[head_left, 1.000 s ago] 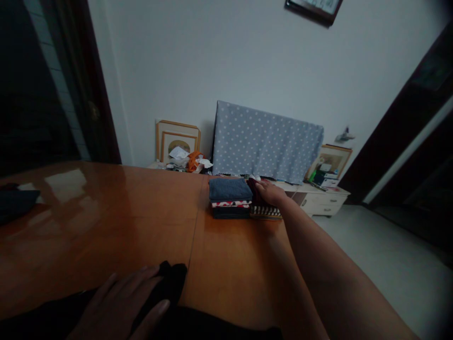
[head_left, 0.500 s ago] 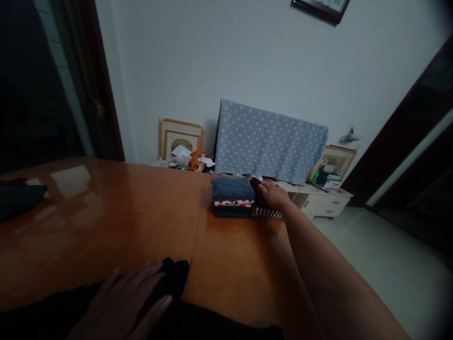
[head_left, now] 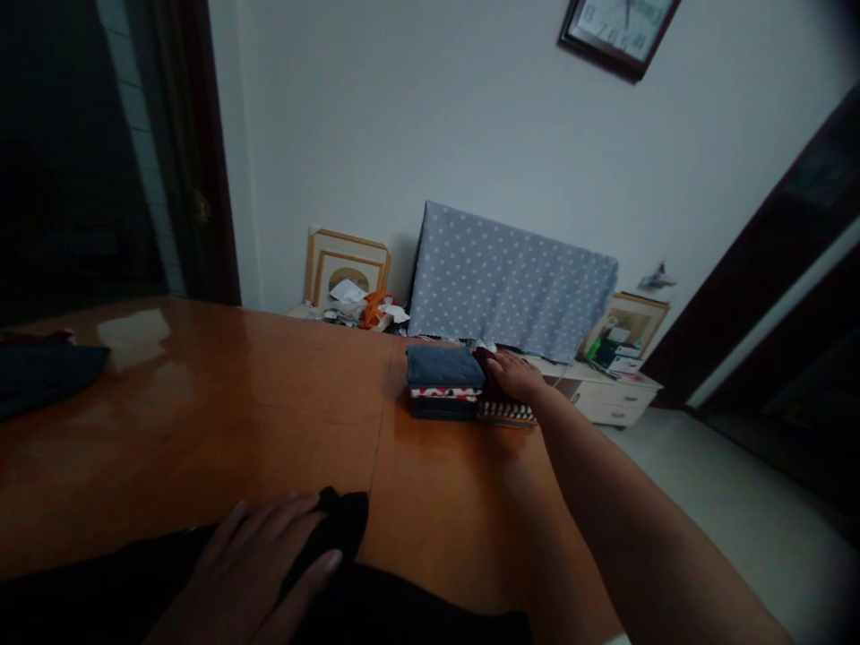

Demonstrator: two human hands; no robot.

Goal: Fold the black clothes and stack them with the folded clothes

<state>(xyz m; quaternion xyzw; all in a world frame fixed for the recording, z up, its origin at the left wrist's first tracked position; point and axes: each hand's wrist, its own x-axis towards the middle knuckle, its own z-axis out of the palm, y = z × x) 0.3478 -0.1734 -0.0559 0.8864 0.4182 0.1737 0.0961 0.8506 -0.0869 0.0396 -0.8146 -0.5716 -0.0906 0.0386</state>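
Observation:
My left hand (head_left: 259, 569) lies with fingers apart on a black garment (head_left: 403, 609) at the near edge of the wooden table (head_left: 296, 385). Across the table, my right hand (head_left: 516, 374) rests, fingers stretched, on top of a stack with a dark red folded cloth (head_left: 490, 385) above a striped one (head_left: 507, 412). Touching this stack on its left is another folded pile, with a blue-grey cloth (head_left: 444, 365) on top, a red and white patterned layer in the middle and a dark one at the bottom.
Dark clothing (head_left: 47, 376) lies at the table's left edge. Behind the table, a dotted grey cloth (head_left: 511, 278) covers a large flat object on a white cabinet (head_left: 614, 403). Framed pictures (head_left: 349, 260) lean on the wall under a clock (head_left: 618, 36).
The view has shifted slightly, so the scene sits a little lower. My right hand remains on the dark red stack, and my left hand remains on the black garment.

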